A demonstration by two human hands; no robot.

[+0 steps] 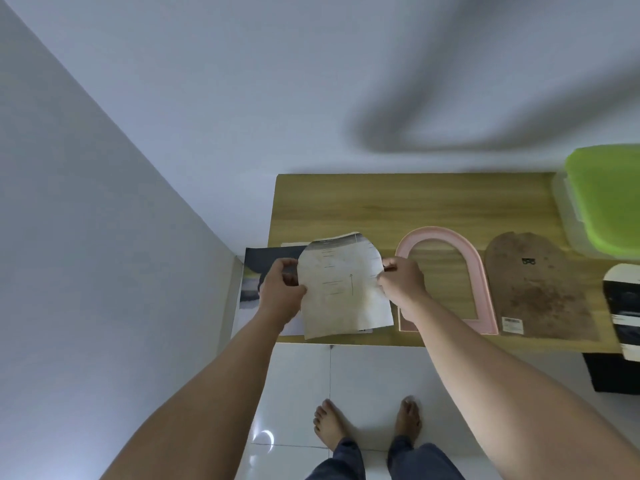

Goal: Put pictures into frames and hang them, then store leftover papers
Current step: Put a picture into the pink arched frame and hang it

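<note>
I hold a pale, arch-topped sheet of paper [343,289] above the left end of the wooden table [398,202]. My left hand [280,289] pinches its left edge and my right hand [401,282] pinches its right edge. To the right lies an empty pink arched frame [474,258], flat on the table. Beside it rests a brown arched backing board [533,289] with a small label near its lower edge. Dark printed pictures [258,268] lie under the held sheet at the table's left edge.
A clear storage box with a green lid [609,199] stands at the table's back right. A black-and-white arched picture [623,306] sits at the far right edge. A white wall runs along the left and behind. White floor tiles and my bare feet lie below.
</note>
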